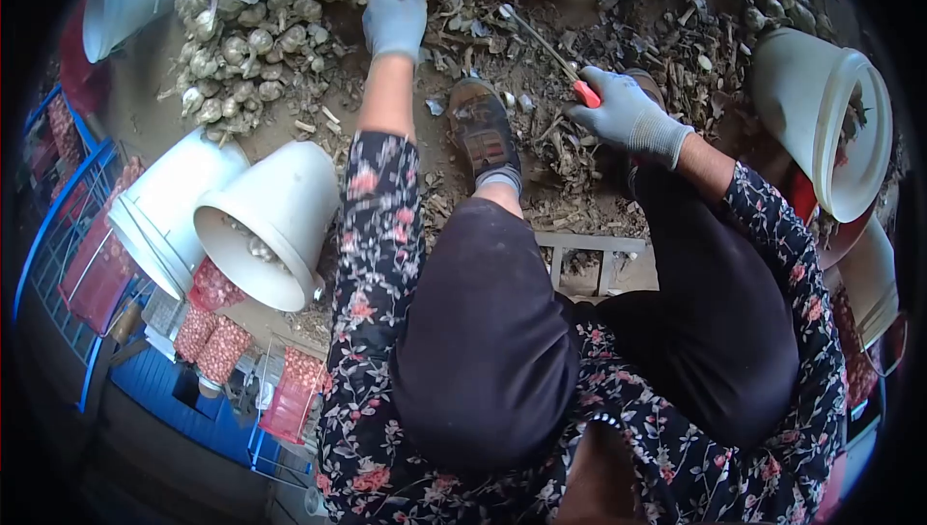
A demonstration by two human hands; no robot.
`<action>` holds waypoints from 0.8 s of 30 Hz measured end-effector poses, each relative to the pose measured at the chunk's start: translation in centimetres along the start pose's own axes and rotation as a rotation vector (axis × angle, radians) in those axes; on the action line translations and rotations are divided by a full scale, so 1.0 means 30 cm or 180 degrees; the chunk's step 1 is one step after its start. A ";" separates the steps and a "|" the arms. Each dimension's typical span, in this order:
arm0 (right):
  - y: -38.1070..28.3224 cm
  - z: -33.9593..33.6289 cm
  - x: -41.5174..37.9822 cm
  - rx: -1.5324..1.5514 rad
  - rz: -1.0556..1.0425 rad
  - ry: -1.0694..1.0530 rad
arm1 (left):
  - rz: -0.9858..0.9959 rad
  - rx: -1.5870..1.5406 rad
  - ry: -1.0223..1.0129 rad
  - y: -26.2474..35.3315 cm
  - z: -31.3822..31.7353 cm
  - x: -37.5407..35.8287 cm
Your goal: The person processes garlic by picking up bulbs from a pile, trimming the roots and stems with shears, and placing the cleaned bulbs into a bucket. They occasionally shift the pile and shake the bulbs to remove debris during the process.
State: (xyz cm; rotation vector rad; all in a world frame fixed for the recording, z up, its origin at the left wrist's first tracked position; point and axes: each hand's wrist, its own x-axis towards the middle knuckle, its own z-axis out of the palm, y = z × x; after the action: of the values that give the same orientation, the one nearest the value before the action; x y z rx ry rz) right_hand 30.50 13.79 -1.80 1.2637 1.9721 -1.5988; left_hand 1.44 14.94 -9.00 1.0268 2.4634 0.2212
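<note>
My left hand (396,25), in a pale grey glove, reaches to the near edge of a heap of garlic bulbs (261,40). Its thumb stands out apart from the fingers, which lie against the bulbs and are partly hidden. To the right, my right hand (626,117) wears a similar glove and is closed around the red handle of a thin-bladed tool (586,93). The tool's long narrow metal part slants up and left to a pale tip, over ground strewn with garlic trimmings (570,153). Its exact kind cannot be made out.
Two white buckets (179,206) lie tipped at the left, one with garlic inside. Another white bucket (126,3) stands at the upper left, and a large one (811,110) lies tipped at the right. Red mesh sacks (224,346) stand behind. My shoe (480,124) rests between the hands.
</note>
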 end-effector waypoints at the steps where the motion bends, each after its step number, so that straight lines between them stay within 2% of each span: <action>1: -0.002 0.002 -0.007 -0.0018 0.0018 -0.0043 | -0.0106 -0.0135 0.0029 0.037 0.003 -0.010; 3: -0.011 -0.007 0.004 0.0045 0.0034 -0.0107 | -0.0264 -0.0182 0.0317 0.055 0.034 -0.014; 4: -0.005 -0.004 0.020 0.0040 0.0008 -0.0080 | -0.0174 -0.0399 0.0359 0.038 0.054 -0.014; 6: 0.025 0.036 0.033 0.0035 -0.0191 0.0166 | 0.0060 -0.0597 0.0909 0.003 0.114 -0.013; 7: 0.020 0.032 0.029 -0.0054 -0.0261 0.0124 | 0.0048 -0.0586 0.0883 -0.041 0.133 -0.020; 9: 0.021 0.032 0.021 -0.0274 -0.0322 0.0250 | -0.0009 -0.1511 0.0188 -0.065 0.117 -0.011; 12: -0.003 0.003 0.014 -0.0555 -0.0151 0.0250 | -0.0010 -0.2269 -0.0099 -0.027 0.046 -0.141; 16: -0.023 0.001 0.049 -0.0412 -0.0743 0.0549 | 0.0183 -0.2320 -0.0341 0.035 -0.033 -0.255; 18: -0.065 -0.011 0.060 -0.0430 -0.0643 0.0397 | 0.0285 -0.1992 -0.0561 0.074 -0.073 -0.287; 20: -0.065 -0.006 0.063 -0.0286 -0.0766 0.0425 | 0.0453 -0.1826 -0.0413 0.082 -0.080 -0.290; 21: -0.073 -0.010 0.062 -0.0142 -0.0892 0.0466 | 0.0363 -0.2027 -0.0465 0.089 -0.098 -0.294; 22: -0.077 -0.015 0.034 0.0407 -0.0671 0.0480 | 0.0263 -0.2230 -0.0511 0.090 -0.111 -0.295; 24: -0.016 -0.001 0.026 0.0089 -0.0975 0.0820 | 0.0318 -0.2549 -0.0612 0.025 -0.088 -0.278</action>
State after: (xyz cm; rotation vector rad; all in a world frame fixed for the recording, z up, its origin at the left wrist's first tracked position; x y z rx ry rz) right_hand 29.72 14.17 -2.03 1.2825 2.4090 -1.6728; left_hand 5.81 9.68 -3.50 0.7545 1.8633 0.9909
